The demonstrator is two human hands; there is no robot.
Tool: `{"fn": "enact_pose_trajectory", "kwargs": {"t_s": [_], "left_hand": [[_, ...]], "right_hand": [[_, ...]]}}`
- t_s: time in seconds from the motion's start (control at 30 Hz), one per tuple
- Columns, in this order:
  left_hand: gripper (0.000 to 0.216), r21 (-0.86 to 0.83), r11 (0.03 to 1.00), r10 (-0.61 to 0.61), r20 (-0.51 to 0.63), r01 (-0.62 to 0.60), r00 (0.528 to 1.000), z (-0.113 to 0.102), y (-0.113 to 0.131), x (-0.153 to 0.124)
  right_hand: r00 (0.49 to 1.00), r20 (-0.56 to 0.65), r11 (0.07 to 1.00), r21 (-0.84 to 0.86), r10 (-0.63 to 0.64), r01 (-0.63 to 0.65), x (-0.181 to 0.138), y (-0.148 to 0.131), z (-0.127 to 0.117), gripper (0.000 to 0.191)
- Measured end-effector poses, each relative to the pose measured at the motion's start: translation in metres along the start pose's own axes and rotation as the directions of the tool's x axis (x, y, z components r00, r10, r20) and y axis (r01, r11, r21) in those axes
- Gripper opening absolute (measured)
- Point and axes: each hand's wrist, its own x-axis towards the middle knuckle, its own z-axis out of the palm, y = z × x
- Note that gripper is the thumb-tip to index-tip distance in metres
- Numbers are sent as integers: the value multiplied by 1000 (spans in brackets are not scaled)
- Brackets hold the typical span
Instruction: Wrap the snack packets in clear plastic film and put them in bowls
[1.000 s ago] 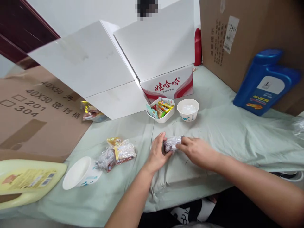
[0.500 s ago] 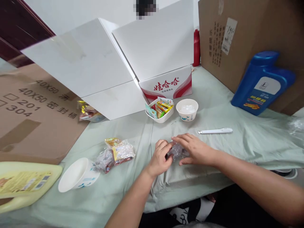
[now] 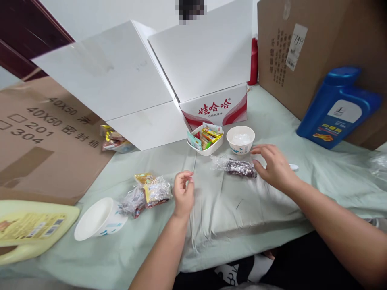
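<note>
A dark packet in clear crinkled wrap (image 3: 241, 167) lies on the cloth, just in front of the paper bowl (image 3: 241, 150). My right hand (image 3: 274, 167) is beside the packet's right end, thumb and fingers apart, holding nothing that I can see. Behind that hand a white utility knife (image 3: 293, 166) shows only its end. To the left, my left hand (image 3: 183, 194) hovers over the cloth with loosely bent fingers and nothing in them. Close to it sits a pile of wrapped snack packets (image 3: 157, 191), touching a tipped paper bowl (image 3: 93, 219).
A white tub (image 3: 208, 151) holding small colourful packets stands in front of white boxes (image 3: 213, 112). At the right are a blue jug (image 3: 337, 108) and a large cardboard box (image 3: 278, 52). A pale yellow jug (image 3: 33, 229) lies at the left, near another cardboard box (image 3: 45, 161).
The wrapped packet has moved from between my hands up toward the bowl and been let go. My left hand has drawn left, my right hand forward and right, partly covering the knife.
</note>
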Motion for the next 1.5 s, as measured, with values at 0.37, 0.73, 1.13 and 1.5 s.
{"fn": "enact_pose_trajectory", "kwargs": {"t_s": [0.37, 0.73, 1.13, 1.5], "left_hand": [[28, 299, 738, 433, 478, -605, 764, 7, 32, -11], [21, 117, 993, -41, 178, 20, 983, -7, 20, -5], [13, 605, 749, 338, 3, -271, 941, -22, 22, 9], [31, 431, 649, 273, 638, -628, 720, -6, 41, -8]], "right_hand": [[839, 410, 931, 96, -359, 352, -13, -35, 37, 19], [988, -87, 986, 88, -131, 138, 2, -6, 8, 15], [985, 145, 995, -22, -92, 97, -7, -21, 32, 20], [891, 357, 960, 112, -279, 256, -16, -37, 46, 31]]}}
